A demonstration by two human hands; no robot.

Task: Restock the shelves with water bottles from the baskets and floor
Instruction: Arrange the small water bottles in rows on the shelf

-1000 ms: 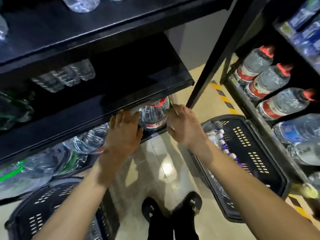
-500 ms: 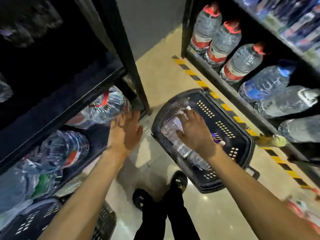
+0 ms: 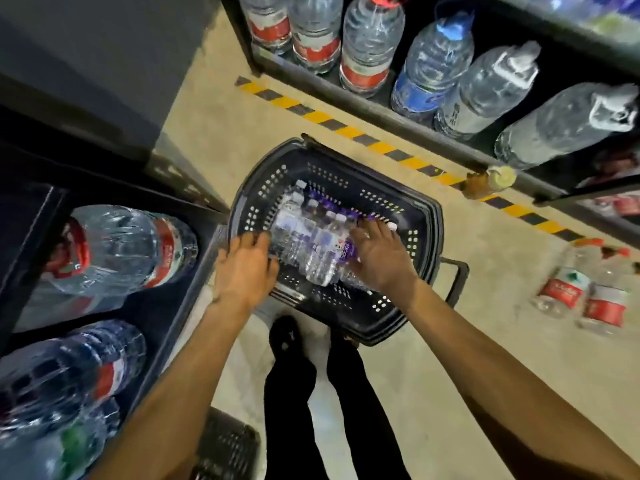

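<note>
Nearest to me are the wearer's dark trouser legs [image 3: 298,393] on the pale floor [image 3: 433,393], with the corner of a second basket [image 3: 225,445] at the bottom edge. Just beyond the shoes stands the black perforated basket [image 3: 427,220], and both arms reach down into it. The left hand [image 3: 246,268], which half a second ago was up at the left shelf [image 3: 180,306] beside the large jugs [image 3: 117,251], has come across to the basket's left rim; its fingertips meet the left side of the small bottles [image 3: 311,244], but the fingers are blurred and I cannot tell whether they grip. The right hand [image 3: 377,258] stays where it was, lying over the right side of those bottles with fingers spread and relaxed, closed round nothing. The small bottles, clear with purple labels and white caps, lie packed side by side in the basket's bottom. To the right, two red-labelled bottles [image 3: 585,292] lie on the floor, newly in view. Farther off, yellow-and-black tape [image 3: 346,131] runs along the foot of the right shelf [image 3: 398,109], where big bottles [image 3: 370,43] stand in a row.
</note>
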